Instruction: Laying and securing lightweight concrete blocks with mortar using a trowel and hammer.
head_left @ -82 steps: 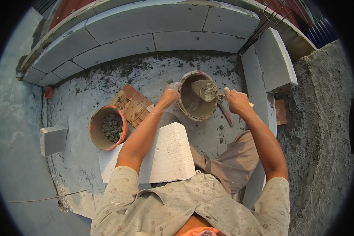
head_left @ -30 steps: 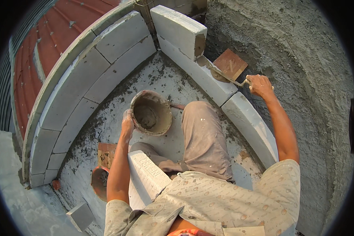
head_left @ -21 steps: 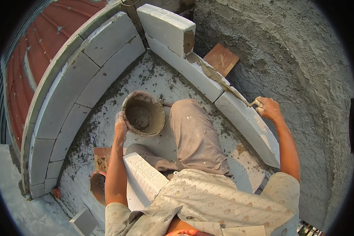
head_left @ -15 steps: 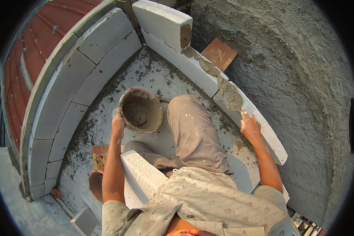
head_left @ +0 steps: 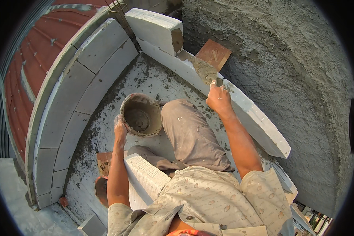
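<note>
My right hand (head_left: 219, 98) is closed round the handle of a trowel (head_left: 205, 72). The trowel's mortar-smeared blade lies on top of the low white block wall (head_left: 161, 57), between the taller block (head_left: 155, 29) at the far end and a nearer block (head_left: 259, 120). With my left hand (head_left: 120, 128) I grip the left rim of a mortar bucket (head_left: 152, 105), which is tipped toward me. Wet grey mortar (head_left: 139, 119) sits in its bottom. The bucket stands on the floor in front of my bent knee (head_left: 188, 126).
A loose white block (head_left: 147, 171) lies by my lap. Curved block walling (head_left: 69, 90) rises on the left. Beyond the right wall are a brown board (head_left: 213, 54) and a rough cement surface (head_left: 279, 59). Mortar crumbs spot the floor (head_left: 110, 106).
My right hand has moved the trowel away from me and leftward along the wall top; its mortar load now looks flattened there. My left hand stays on the bucket. The view has shifted slightly.
</note>
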Motion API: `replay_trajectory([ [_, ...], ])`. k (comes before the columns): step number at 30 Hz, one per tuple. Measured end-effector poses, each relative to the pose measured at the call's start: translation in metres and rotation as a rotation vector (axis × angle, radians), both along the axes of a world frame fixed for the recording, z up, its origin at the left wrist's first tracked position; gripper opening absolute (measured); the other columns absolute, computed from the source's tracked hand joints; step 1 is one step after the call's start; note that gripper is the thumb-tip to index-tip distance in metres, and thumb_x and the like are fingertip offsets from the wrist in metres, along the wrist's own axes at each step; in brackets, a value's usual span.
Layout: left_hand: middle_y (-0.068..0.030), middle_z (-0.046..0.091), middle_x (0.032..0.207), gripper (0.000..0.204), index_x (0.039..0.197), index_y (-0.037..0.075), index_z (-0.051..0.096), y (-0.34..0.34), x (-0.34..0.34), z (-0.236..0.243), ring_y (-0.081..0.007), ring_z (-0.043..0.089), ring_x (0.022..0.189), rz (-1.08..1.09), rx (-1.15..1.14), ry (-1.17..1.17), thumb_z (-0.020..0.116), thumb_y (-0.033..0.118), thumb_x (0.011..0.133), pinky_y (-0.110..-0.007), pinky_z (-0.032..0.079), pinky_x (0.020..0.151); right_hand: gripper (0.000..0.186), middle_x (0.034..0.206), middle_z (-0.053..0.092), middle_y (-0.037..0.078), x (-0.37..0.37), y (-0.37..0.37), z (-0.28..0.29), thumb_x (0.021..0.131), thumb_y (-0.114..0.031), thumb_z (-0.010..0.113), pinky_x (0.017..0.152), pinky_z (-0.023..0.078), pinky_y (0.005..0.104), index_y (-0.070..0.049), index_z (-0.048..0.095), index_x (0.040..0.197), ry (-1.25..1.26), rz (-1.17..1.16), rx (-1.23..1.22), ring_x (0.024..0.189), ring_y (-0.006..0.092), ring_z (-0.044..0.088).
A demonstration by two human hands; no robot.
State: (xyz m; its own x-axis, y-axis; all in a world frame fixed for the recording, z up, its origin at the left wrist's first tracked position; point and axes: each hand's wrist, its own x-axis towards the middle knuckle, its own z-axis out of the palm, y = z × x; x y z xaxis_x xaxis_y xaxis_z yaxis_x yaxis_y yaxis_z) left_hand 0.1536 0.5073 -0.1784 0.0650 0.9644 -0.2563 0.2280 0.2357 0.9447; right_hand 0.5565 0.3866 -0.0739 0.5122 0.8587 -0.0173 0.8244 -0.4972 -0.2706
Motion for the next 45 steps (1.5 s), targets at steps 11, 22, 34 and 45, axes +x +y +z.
replay_trajectory([
  [11,0.0032,0.049,0.069,0.035,0.114,0.009,0.054,-0.005,0.001,0.014,-0.0066,0.045,0.055,0.074,-0.011,-0.084,0.035,0.037,0.103,-0.023,0.039,0.05,0.048,0.116,0.06,0.026,0.059,-0.202,-0.027,0.085,-0.018,0.057,0.093,0.046,0.0451,0.001,0.051,0.128,0.281,-0.169,-0.004,0.105,0.0436,0.058],
  [22,-0.0043,0.056,0.07,0.036,0.115,0.005,0.056,-0.006,0.005,0.014,-0.0125,0.053,0.053,-0.012,0.052,0.056,0.042,0.035,0.101,-0.026,0.043,0.049,0.022,0.092,0.065,0.023,-0.043,-0.076,0.101,0.082,-0.016,0.064,0.075,0.049,0.0461,-0.002,0.057,0.097,0.239,0.256,-0.02,0.09,0.0418,0.063],
  [34,-0.0029,0.052,0.077,0.033,0.113,0.005,0.055,-0.007,-0.003,-0.005,-0.0113,0.049,0.062,-0.082,0.376,0.07,0.04,0.032,0.102,-0.027,0.043,0.059,0.015,0.081,0.071,0.009,-0.131,0.127,-0.096,0.085,-0.014,0.056,0.059,0.052,0.0412,-0.013,0.071,0.086,-0.399,0.898,-0.243,0.079,0.0283,0.07],
  [45,-0.0111,0.063,0.105,0.035,0.12,0.007,0.055,-0.007,0.012,0.012,-0.0205,0.057,0.1,-0.179,0.165,0.118,0.037,0.031,0.101,-0.032,0.043,0.09,0.021,0.085,0.066,0.024,-0.172,0.027,-0.126,0.072,-0.015,0.059,0.075,0.051,0.0494,-0.002,0.063,0.089,0.217,0.746,-0.286,0.083,0.043,0.064],
])
